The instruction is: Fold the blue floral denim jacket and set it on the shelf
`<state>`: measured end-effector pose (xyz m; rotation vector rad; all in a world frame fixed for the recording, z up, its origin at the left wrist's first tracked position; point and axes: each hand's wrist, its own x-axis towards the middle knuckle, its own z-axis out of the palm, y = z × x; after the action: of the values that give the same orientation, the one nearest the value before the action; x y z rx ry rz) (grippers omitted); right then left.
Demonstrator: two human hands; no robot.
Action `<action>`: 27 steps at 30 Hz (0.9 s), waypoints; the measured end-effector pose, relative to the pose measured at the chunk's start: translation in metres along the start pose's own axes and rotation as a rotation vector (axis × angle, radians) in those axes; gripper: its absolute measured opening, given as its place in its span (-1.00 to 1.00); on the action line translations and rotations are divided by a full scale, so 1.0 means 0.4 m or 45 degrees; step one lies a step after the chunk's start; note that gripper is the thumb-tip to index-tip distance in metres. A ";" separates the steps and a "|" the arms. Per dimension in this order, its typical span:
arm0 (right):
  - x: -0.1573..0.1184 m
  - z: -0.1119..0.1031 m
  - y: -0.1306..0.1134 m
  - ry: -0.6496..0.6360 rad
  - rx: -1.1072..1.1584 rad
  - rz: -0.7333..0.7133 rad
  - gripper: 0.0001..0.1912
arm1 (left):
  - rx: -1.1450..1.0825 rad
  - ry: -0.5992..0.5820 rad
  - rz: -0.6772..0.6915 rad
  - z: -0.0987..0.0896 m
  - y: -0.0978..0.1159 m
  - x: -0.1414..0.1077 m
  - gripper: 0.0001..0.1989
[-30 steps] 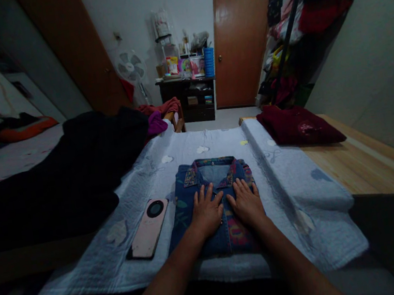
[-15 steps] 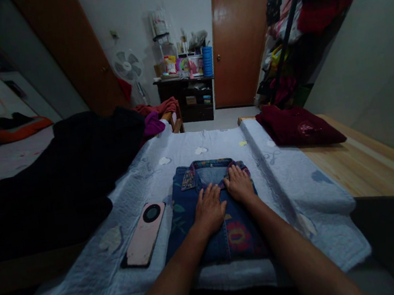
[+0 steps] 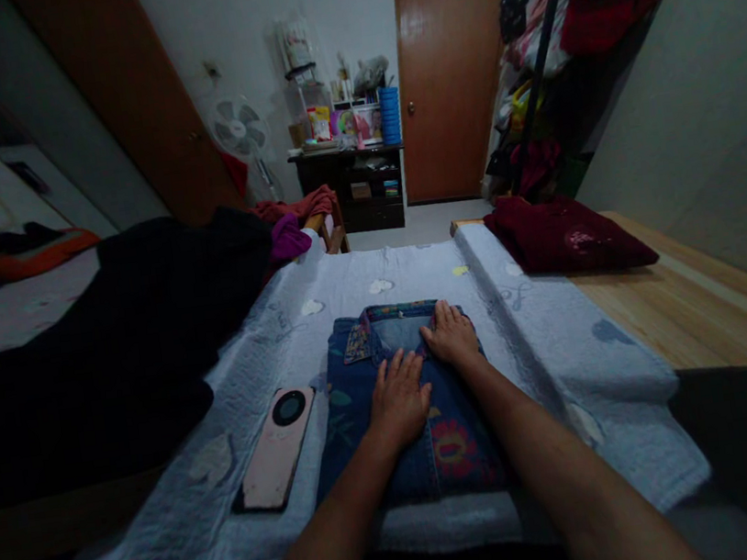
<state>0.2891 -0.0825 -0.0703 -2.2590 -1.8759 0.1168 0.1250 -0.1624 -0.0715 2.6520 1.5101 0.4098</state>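
A folded blue denim shirt (image 3: 349, 432) with a patterned collar and a red flower lies on a pale quilted cloth (image 3: 412, 261). My left hand (image 3: 400, 397) rests flat on the shirt just below the collar, fingers extended. My right hand (image 3: 451, 334) lies on the right side of the collar, its fingers stretched out. Neither hand grasps anything. A pink phone (image 3: 277, 456) with a round black camera ring lies on the cloth, left of the shirt.
Black fabric (image 3: 144, 331) is heaped at the left. A folded maroon garment (image 3: 568, 234) sits on the wooden surface (image 3: 684, 315) at the right. Farther back stand a white fan (image 3: 241, 127), a dark cabinet (image 3: 351, 195) and hanging clothes (image 3: 607, 15).
My right hand has shifted slightly left and up along the collar. My left hand stays nearly in place on the shirt. The view has tilted slightly.
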 end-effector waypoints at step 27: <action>-0.217 -0.019 -0.098 -0.078 0.167 -0.292 -0.41 | 0.037 0.252 -0.398 -0.004 -0.064 0.075 -0.52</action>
<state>0.2361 -0.1614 -0.0609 -1.9615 -2.0773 0.2680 0.1179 -0.1237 -0.0686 2.3935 1.9612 0.6428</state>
